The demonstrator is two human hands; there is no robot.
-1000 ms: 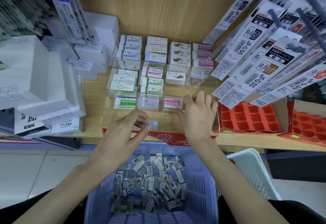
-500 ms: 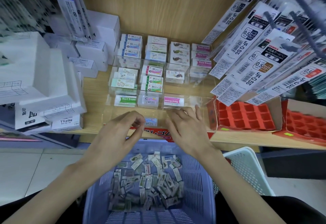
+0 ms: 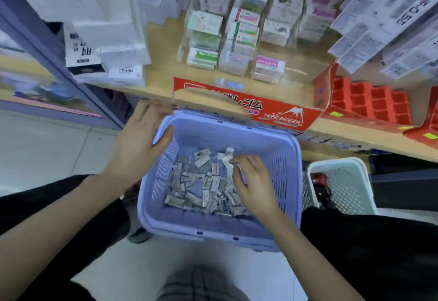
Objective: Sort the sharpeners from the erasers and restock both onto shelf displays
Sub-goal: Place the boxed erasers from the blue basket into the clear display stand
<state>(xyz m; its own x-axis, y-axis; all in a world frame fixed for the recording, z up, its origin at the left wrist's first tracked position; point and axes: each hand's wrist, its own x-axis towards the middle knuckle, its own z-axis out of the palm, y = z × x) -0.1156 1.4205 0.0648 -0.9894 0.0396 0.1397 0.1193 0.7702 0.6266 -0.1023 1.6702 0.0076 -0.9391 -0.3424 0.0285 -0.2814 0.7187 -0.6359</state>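
Head view: nearest, a lilac basket (image 3: 296, 170) was seen between dark-clad legs, its bottom strewn with small wrapped packets (image 3: 196, 182). The right hand (image 3: 254, 182) was sunk among them, fingers curled onto the pile; whether one was pinched could not be told. The left hand (image 3: 139, 139) was laid over the far-left rim, fingers nearly straight and close together. A white basket (image 3: 343, 165) was set just beside, to the right. Beyond, boxed erasers (image 3: 206, 56) were stacked in a clear display on the shelf (image 3: 161, 63), partly screened by hanging refill packs (image 3: 379, 28).
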